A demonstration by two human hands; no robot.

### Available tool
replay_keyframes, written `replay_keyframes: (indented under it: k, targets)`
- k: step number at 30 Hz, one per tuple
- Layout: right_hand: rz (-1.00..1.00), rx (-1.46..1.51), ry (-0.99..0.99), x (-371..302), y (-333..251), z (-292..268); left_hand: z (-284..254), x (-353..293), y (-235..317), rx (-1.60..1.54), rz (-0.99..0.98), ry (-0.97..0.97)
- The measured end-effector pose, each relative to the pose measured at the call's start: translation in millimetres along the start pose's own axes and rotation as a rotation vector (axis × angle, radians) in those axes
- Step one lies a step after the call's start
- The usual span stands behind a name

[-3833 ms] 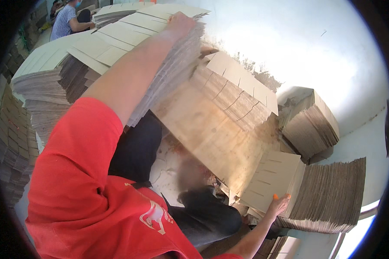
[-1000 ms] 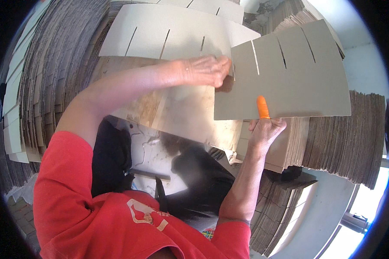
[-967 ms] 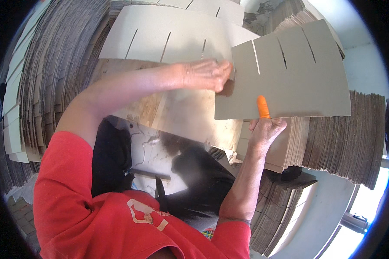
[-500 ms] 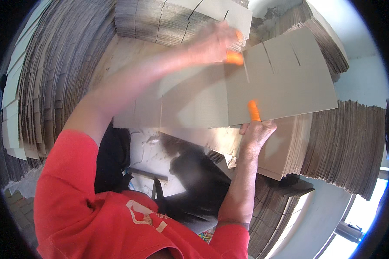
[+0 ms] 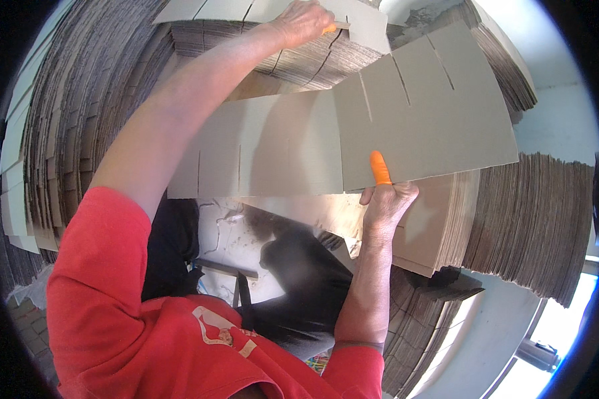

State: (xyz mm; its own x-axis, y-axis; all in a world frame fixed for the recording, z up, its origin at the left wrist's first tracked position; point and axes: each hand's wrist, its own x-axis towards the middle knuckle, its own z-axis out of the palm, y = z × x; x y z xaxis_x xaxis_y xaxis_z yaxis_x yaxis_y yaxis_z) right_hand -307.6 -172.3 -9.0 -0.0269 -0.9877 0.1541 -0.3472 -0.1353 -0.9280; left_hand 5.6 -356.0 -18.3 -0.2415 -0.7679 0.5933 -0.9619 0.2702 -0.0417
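Reaches higher with left hand [image 5: 303,22], in grip too hidden to tell, pinching slotted grey cardboard [image 5: 439,116] in right hand [image 5: 390,203].

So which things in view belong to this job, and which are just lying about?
Seemingly in the job:
slotted sheet in the right hand
orange finger cover
rear stack at the left hand

Apparently lying about:
dark bar
lower-right stack, untouched

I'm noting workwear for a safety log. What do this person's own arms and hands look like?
Both arms have short red fabric sleeves, with bare forearms below. The right hand wears a bright orange, tube-shaped finger cover with a rounded tip. On the left hand, only a small orange patch shows, too little to tell its shape. No gloves are visible.
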Motion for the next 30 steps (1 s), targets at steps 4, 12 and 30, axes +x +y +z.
replay_keyframes:
  k: [4,12,30]
  targets:
    - [0.004,0.081,0.088,0,-10,6,-14,7,-5,-0.483,-0.319,-0.112]
    - [0.027,-0.01,0.036,0,-9,0,-30,-11,52,-0.112,0.33,0.074]
    - [0.081,0.043,0.05,-1,-19,-3,-50,-59,95,-0.003,0.709,0.265]
